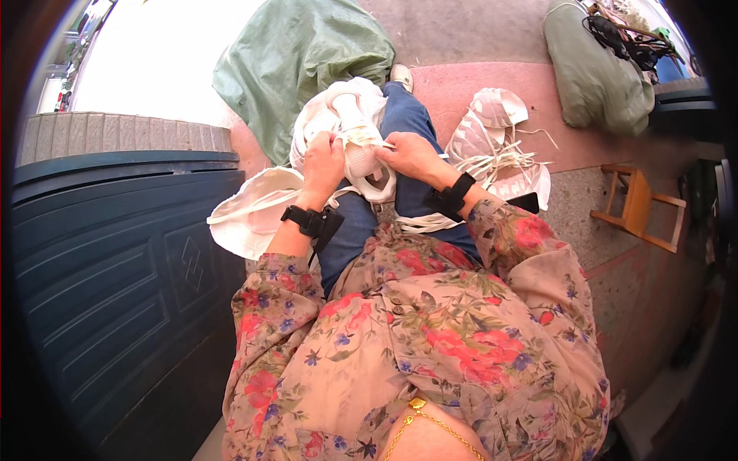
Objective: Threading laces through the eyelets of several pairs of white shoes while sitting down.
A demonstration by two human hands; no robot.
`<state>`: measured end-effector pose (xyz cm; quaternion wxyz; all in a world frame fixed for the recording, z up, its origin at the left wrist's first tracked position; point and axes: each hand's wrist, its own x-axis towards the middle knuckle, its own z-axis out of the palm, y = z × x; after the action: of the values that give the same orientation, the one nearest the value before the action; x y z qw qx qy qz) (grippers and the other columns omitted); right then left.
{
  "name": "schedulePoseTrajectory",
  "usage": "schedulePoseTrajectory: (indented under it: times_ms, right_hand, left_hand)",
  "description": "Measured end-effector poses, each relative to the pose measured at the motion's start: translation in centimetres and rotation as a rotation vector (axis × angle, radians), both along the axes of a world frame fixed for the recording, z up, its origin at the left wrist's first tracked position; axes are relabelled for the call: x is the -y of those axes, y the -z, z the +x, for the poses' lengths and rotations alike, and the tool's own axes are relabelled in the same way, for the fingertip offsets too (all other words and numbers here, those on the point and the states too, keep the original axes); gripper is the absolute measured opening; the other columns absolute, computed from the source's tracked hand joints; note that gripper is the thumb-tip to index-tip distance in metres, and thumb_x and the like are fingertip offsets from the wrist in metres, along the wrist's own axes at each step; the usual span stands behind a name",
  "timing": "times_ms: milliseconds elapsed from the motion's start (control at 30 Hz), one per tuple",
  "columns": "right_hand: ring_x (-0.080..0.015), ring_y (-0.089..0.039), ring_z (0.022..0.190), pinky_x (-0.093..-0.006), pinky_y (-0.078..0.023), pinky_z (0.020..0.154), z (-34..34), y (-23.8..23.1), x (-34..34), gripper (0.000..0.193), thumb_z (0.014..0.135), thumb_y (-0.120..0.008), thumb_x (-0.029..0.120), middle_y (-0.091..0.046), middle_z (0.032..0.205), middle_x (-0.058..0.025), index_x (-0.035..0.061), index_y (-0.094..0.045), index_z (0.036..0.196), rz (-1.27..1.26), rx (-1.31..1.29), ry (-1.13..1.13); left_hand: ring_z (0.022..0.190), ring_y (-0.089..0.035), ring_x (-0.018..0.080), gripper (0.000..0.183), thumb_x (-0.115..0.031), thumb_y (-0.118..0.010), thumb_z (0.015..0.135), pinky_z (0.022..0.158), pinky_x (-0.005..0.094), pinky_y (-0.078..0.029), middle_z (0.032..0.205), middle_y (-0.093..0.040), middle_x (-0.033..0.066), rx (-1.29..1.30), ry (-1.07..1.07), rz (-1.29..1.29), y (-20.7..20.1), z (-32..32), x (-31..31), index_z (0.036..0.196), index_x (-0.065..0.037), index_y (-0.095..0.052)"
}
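Note:
A white shoe (pixel 360 160) rests over my lap, among other pale white pieces (pixel 315 115) bunched around it. At the left side of its lacing, my left hand (pixel 324 163) is closed in a pinch on a white shoelace. My right hand (pixel 413 159) pinches lace at the shoe's right side, fingertips pressed together. Loose white laces (pixel 427 223) hang across my right thigh. Beside my left knee lies another white shoe piece (pixel 257 211) with a lace trailing over it.
Several white shoe pieces (pixel 490 127) with tangled laces lie to my right. Ahead is a green sack (pixel 288 58); a stuffed grey-green sack (pixel 592 77) stands far right. A small wooden stool (pixel 638 201) is at right. Dark blue panelled doors (pixel 131 269) border my left.

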<state>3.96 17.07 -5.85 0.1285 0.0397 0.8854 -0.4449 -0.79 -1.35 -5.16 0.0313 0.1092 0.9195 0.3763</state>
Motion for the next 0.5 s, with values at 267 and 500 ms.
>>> schedulePoseTrajectory:
  times_ms: [267,500]
  right_hand:
    - [-0.0357,-0.059,0.078,-0.0416,-0.045,0.070,0.2,0.6,-1.0,0.035,0.079,-0.049,0.030,-0.061,0.079,-0.0228,-0.0014,-0.063,0.085,-0.097,0.006,0.044]
    - [-0.0259,-0.060,0.064,-0.0375,-0.046,0.057,1.7,-0.5,-3.1,0.016,0.080,-0.053,0.021,-0.059,0.067,-0.0098,0.0075,-0.061,0.083,0.287,-0.475,-0.078]
  left_hand:
    - [0.048,-0.046,0.0019,0.013,-0.017,-0.060,0.083,0.039,0.0169,-0.041,0.062,-0.049,-0.0044,0.940,0.044,0.463,-4.1,-0.8,0.7,0.087,-0.005,-0.056]
    - [0.049,-0.051,0.0097,0.015,-0.016,-0.059,0.080,0.041,0.0251,-0.042,0.059,-0.054,0.0033,0.839,0.129,0.154,-3.8,-1.3,1.0,0.074,-0.003,-0.058]
